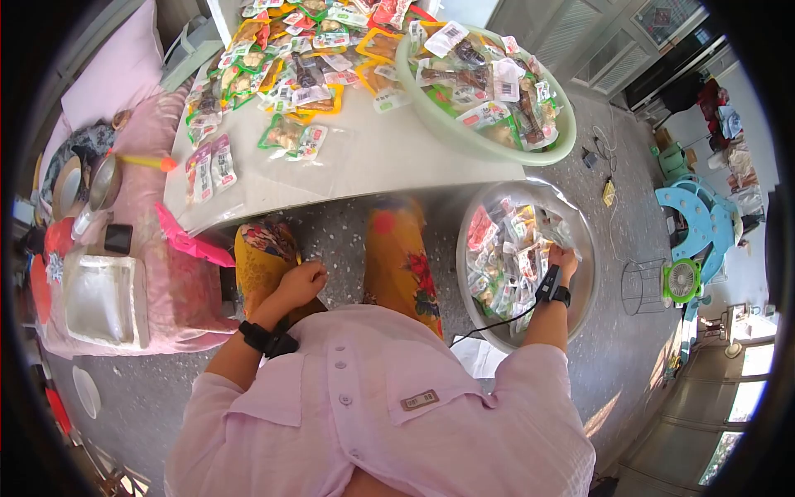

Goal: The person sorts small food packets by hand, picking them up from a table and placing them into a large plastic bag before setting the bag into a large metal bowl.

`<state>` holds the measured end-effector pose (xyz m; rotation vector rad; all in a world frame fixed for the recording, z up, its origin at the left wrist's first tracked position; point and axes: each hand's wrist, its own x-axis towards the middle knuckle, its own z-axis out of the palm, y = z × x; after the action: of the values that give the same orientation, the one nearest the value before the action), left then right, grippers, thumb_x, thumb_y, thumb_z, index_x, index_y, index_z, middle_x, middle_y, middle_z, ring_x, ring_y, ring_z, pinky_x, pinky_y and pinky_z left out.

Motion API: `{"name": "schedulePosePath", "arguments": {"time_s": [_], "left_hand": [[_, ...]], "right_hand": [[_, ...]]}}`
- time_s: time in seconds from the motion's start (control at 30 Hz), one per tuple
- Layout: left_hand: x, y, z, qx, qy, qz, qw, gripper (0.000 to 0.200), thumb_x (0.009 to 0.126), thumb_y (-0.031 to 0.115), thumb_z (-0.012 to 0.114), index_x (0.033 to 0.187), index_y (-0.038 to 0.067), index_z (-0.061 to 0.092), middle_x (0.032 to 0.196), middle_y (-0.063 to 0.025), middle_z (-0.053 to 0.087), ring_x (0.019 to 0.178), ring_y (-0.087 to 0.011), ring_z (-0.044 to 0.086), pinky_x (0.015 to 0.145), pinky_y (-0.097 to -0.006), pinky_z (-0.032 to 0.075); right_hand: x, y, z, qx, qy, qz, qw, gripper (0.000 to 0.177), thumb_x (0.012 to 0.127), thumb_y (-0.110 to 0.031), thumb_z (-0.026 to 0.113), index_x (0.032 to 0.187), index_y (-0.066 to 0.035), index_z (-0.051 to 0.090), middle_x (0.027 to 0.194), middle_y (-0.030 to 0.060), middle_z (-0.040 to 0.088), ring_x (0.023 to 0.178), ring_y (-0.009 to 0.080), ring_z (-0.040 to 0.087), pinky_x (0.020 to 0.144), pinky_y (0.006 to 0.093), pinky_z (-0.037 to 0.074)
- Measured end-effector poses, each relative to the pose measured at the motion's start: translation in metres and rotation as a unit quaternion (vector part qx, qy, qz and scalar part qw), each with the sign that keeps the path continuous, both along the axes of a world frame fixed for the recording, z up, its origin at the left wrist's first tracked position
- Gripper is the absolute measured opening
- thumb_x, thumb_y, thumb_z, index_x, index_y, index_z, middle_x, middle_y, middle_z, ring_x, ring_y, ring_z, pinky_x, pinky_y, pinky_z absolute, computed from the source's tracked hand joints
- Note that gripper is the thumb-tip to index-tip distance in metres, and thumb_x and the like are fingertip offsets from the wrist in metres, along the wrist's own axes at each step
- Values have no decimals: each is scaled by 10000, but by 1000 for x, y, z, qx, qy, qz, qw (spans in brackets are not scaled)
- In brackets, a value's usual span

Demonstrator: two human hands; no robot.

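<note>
The right hand (pixel 563 258) reaches down into a metal basin (pixel 590 290) on the floor just off the table's (pixel 373 166) near right corner. Its fingers are bent in among the snack packets (pixel 505 257) heaped there, and it is too small in view to tell whether they have closed on one. The left hand (pixel 302 282) rests on the knee (pixel 261 248) just below the table's near edge, fingers curled into a loose fist with nothing showing in it. On the table's far half lie many packets (pixel 290 74) spread flat. At its right end sits a green basin (pixel 489 145), also piled with packets. Judging by this, a good share has been laid out, but much is left (both basins look well filled).
</note>
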<state>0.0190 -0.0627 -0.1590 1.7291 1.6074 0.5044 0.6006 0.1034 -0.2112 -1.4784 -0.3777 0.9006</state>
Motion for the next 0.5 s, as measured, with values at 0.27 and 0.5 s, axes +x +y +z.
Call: {"name": "schedulePosePath", "arguments": {"time_s": [0.27, 0.5], "left_hand": [[-5, -4, -5, 19, -5, 9, 1000, 144, 726, 154, 507, 785, 26, 529, 731, -125, 546, 681, -255, 536, 606, -327, 422], [-25, 7, 24, 32, -48, 46, 997, 138, 740, 144, 516, 808, 23, 521, 718, -111, 536, 679, -223, 534, 607, -309, 421]], "right_hand": [[-141, 34, -25, -91, 254, 232, 935, 397, 832, -195, 413, 1177, -26, 312, 1063, 97, 444, 916, 260, 472, 736, 384, 387], [-274, 3, 61, 2, 57, 348, 936, 153, 782, -128, 484, 922, -64, 479, 801, 41, 540, 751, 150, 535, 624, 277, 428]]}}
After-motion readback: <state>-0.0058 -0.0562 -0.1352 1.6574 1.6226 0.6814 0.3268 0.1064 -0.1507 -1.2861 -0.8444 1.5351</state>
